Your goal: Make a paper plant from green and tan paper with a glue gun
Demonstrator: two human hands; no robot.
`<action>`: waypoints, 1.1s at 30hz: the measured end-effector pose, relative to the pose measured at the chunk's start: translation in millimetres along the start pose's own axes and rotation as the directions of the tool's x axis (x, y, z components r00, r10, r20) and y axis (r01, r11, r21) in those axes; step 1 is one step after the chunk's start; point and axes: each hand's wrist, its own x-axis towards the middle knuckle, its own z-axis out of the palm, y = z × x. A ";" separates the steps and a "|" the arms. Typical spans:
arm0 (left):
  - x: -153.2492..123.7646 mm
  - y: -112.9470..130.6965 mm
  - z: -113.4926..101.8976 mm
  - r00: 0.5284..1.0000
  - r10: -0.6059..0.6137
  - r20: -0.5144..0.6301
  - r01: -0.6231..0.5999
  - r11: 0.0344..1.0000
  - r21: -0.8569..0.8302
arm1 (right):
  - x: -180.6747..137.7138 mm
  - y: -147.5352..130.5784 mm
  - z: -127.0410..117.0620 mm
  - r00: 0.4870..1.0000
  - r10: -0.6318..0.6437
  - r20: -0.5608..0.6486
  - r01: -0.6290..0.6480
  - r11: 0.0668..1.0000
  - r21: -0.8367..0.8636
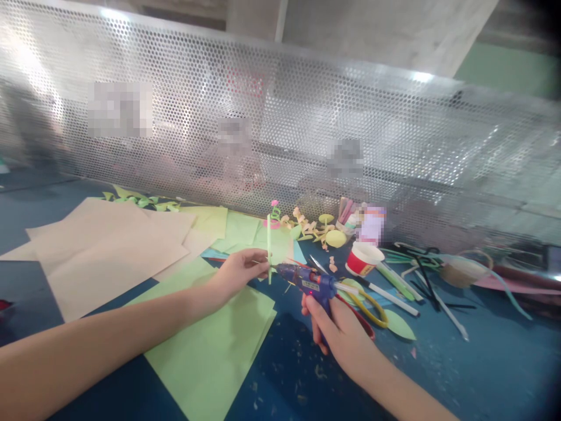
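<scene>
Bare forearms [151, 320], cut off by the frame, reach over the blue surface [287, 377]. Lettering [310, 285] on the blue glue gun [322, 286] is too blurred to read; the right hand [335, 327] wraps around it. Its nozzle [277, 268] sits at a slim, upright, pale-green strip [269, 237] pinched in the left hand [245, 269]; contact is hard to tell.

Setting: craft workshop, by its materials; type of building cannot be told. Evidence: blue desk [495, 365], surface marked with pale flecks [319, 371]. Spread on it: beige paper [105, 251] at left, green paper [205, 351] nearer the middle. Tools: glue gun [309, 280], scissors [384, 320] with yellow handle. Also paper curls [307, 224], a cut leaf [401, 325], a cup [360, 266] near loose sticks [397, 301]. Perforated metal screen [175, 117] along far edge, shapes behind it blurred. Above: plain grey wall [372, 32], concrete-like.
</scene>
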 end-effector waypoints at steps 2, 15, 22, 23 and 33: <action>-0.6 0.5 -0.4 1.000 -0.003 -0.013 0.003 1.000 -0.009 | -0.5 -0.7 -1.3 1.000 0.003 0.021 -0.002 1.000 -0.007; -1.2 0.6 -2.6 0.999 -0.019 -0.035 0.016 0.995 -0.097 | -2.4 -3.2 -6.5 0.995 0.024 0.095 -0.020 0.999 -0.040; -1.7 2.4 -1.1 1.000 -0.028 0.011 0.029 0.994 -0.103 | -2.0 -6.1 -3.6 0.999 0.017 0.034 -0.015 0.999 -0.051; -1.8 2.9 -0.6 0.999 -0.028 0.018 0.030 0.995 -0.099 | -2.1 -6.4 -2.7 1.000 0.016 0.009 -0.016 0.998 -0.057; -1.1 1.8 -0.6 0.999 -0.031 0.030 0.034 0.994 -0.107 | -2.0 -4.1 -3.3 1.000 0.003 -0.004 -0.004 0.998 -0.057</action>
